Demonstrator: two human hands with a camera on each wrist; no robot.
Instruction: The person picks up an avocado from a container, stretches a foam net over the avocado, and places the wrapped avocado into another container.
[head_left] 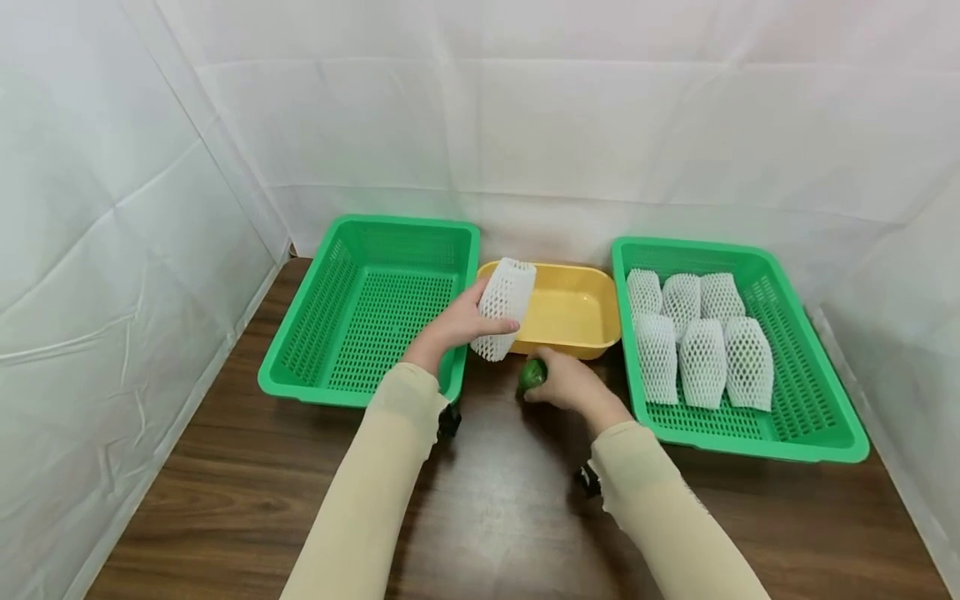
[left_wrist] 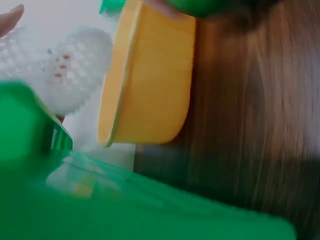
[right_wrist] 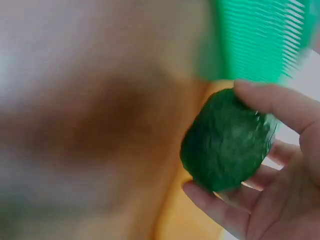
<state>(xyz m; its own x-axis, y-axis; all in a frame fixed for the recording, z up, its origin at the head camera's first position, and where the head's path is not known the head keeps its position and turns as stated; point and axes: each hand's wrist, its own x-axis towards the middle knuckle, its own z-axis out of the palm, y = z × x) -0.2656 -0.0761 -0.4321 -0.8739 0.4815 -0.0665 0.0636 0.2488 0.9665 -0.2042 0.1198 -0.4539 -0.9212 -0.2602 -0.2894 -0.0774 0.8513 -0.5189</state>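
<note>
My left hand (head_left: 456, 323) grips a white foam net sleeve (head_left: 507, 293), its thumb laid across the front. This sleeve is tilted over the left end of a yellow tub (head_left: 566, 346). In the left wrist view the foam net (left_wrist: 75, 65) is blurred, with only a fingertip beside it. Low over the table just in front of the tub, my right hand (head_left: 568, 385) holds a dark green avocado (head_left: 533, 375). The right wrist view shows the glossy, bumpy avocado (right_wrist: 227, 142) between thumb and fingers.
A green basket (head_left: 300, 392) stands on the left. On the right, another green basket (head_left: 765, 450) contains several white net sleeves (head_left: 702, 362), plump as if filled. The brown wooden table (head_left: 495, 517) meets white sheeting (head_left: 540, 125) at the back and sides.
</note>
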